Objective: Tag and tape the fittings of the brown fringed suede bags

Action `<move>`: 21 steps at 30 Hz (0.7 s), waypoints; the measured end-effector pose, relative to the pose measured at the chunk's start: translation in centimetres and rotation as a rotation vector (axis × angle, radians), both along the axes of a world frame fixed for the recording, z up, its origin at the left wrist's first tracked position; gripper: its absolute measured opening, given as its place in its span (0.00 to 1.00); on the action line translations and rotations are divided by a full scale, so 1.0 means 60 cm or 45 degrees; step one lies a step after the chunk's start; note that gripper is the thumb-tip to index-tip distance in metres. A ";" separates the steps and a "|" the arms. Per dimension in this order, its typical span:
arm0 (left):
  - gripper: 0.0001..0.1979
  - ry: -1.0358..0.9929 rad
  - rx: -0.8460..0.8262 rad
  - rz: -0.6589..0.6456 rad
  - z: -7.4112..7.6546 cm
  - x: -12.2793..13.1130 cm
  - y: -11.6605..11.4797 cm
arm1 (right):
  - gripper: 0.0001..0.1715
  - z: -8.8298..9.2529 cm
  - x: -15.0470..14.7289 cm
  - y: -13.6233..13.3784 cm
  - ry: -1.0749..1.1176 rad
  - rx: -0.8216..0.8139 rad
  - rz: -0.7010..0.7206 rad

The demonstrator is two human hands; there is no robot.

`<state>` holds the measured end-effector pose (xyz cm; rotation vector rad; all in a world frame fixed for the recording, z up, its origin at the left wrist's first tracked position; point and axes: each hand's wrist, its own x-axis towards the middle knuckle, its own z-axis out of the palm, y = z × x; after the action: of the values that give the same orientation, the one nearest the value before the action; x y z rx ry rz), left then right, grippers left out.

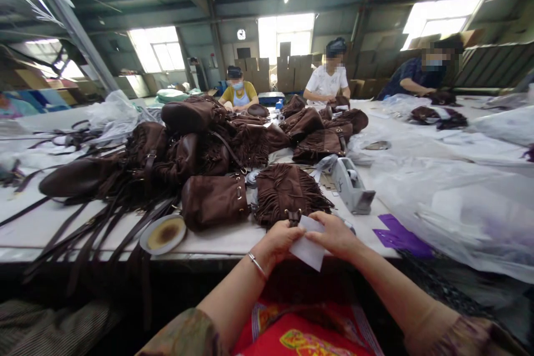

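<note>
Both my hands meet at the near edge of the table, over a brown fringed suede bag (pixel 287 192). My left hand (pixel 278 240), with a bangle on the wrist, is closed on the left side of a small white paper piece (pixel 309 247) and touches the bag's metal buckle (pixel 293 216). My right hand (pixel 334 233) pinches the same white piece from the right. The piece hangs down past the table edge between my wrists.
A heap of brown fringed bags and straps (pixel 175 156) covers the table's left and middle. A grey tape dispenser (pixel 352 186), a round dish (pixel 163 233), purple scraps (pixel 398 233) and clear plastic sheeting (pixel 454 194) lie nearby. Three people work at the far side.
</note>
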<state>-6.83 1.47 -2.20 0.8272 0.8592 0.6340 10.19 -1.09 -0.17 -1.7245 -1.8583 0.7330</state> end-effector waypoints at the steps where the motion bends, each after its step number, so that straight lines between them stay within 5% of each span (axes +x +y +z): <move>1: 0.18 0.019 0.006 -0.010 0.000 -0.004 -0.001 | 0.16 -0.003 -0.001 0.001 0.110 -0.179 0.020; 3: 0.17 0.113 0.043 0.010 -0.001 -0.012 -0.003 | 0.11 -0.010 -0.002 -0.003 0.324 -0.424 0.022; 5: 0.14 0.310 0.162 0.054 -0.001 -0.018 -0.005 | 0.09 -0.016 -0.001 -0.011 0.387 -0.458 -0.045; 10: 0.07 1.045 0.862 0.063 0.029 -0.031 -0.015 | 0.04 -0.016 -0.013 -0.030 -0.042 -0.189 -0.160; 14: 0.19 1.456 1.106 0.027 0.063 -0.034 -0.034 | 0.05 -0.022 -0.038 -0.037 -0.236 0.070 -0.157; 17: 0.15 1.505 1.225 -0.002 0.074 -0.035 -0.045 | 0.08 -0.029 -0.049 -0.038 -0.299 0.157 -0.129; 21: 0.09 1.263 1.282 0.139 0.072 -0.037 -0.045 | 0.10 -0.024 -0.060 -0.030 -0.076 0.118 -0.148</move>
<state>-9.06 -1.23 2.14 2.1170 1.4960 0.7509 6.57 -2.92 -1.61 -1.7951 -1.7844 0.5474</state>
